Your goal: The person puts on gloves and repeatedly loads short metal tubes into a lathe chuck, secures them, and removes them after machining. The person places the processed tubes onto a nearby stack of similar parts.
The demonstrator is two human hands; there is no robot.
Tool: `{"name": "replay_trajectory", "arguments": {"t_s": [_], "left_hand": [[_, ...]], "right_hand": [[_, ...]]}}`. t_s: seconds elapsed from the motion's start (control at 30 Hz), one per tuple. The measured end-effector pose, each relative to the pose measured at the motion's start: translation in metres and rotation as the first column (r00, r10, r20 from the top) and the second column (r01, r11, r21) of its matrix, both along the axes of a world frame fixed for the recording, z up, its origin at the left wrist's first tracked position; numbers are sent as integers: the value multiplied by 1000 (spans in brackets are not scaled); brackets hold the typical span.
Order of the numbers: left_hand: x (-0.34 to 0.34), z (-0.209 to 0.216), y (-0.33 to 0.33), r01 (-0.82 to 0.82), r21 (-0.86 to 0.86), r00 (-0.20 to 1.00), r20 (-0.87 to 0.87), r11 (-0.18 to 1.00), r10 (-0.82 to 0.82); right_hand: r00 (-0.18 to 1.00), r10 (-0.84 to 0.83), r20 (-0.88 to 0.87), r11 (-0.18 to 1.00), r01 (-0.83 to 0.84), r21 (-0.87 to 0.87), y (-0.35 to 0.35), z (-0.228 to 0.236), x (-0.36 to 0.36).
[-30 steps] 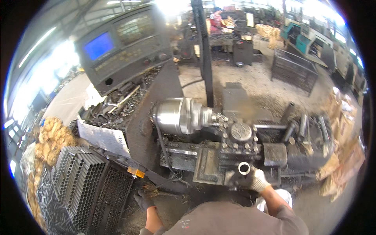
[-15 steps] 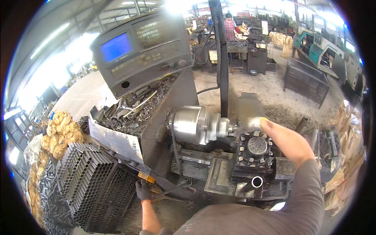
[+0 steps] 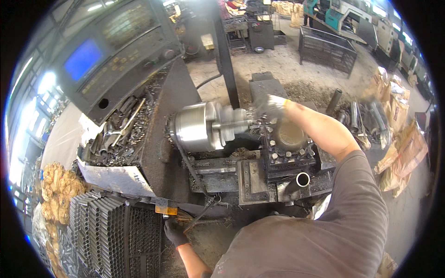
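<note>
On the lathe, the silver chuck [image 3: 193, 126] has blurred jaws [image 3: 227, 124], and a short workpiece at its right end looks smeared too. My right hand [image 3: 272, 107], in a light glove, reaches over the round-topped tool turret [image 3: 289, 135], just right of the workpiece. Motion smears its fingers, and whether it holds anything is hidden. Low on the left, my left hand [image 3: 175, 232] in a dark glove is closed just below an orange block [image 3: 166, 211] at the machine's front edge. What its fingers grip is too small to make out.
A control panel with a blue screen [image 3: 83, 59] stands at left, above a tray of tools and chips [image 3: 121, 126]. Stacked metal tubes [image 3: 99, 231] sit beside my left hand. An upright tube [image 3: 302, 180] stands on the carriage. Paper sacks [image 3: 403, 160] lie at right.
The whole view has shifted, so the lathe appears farther left and higher. My right hand remains above the turret, slightly closer to its left side. My left hand stays below the orange block.
</note>
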State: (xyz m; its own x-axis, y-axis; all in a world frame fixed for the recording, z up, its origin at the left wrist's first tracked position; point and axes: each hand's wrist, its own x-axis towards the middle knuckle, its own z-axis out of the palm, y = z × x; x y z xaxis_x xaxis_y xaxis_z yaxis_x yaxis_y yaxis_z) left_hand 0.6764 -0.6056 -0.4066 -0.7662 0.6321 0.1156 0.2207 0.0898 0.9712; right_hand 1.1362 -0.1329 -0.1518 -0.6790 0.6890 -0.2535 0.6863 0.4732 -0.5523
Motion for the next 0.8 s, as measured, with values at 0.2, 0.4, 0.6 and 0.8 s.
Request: {"name": "replay_trajectory", "arguments": {"t_s": [0.2,0.4,0.6,0.8], "left_hand": [[63,-75,-13,-257,-140,772,566,956,291],[96,-104,-61,-258,-342,959,22,904,282],[101,-75,-53,-189,-557,975,-7,809,223],[110,-62,-21,-76,-446,995,21,892,95]], "right_hand": [[784,573,-237,729,-357,585,9,-15,-17],[802,-557,216,655,265,708,109,-24,120],[971,237,12,956,-235,177,70,-33,41],[885,219,412,955,-281,96,26,-21,-46]]}}
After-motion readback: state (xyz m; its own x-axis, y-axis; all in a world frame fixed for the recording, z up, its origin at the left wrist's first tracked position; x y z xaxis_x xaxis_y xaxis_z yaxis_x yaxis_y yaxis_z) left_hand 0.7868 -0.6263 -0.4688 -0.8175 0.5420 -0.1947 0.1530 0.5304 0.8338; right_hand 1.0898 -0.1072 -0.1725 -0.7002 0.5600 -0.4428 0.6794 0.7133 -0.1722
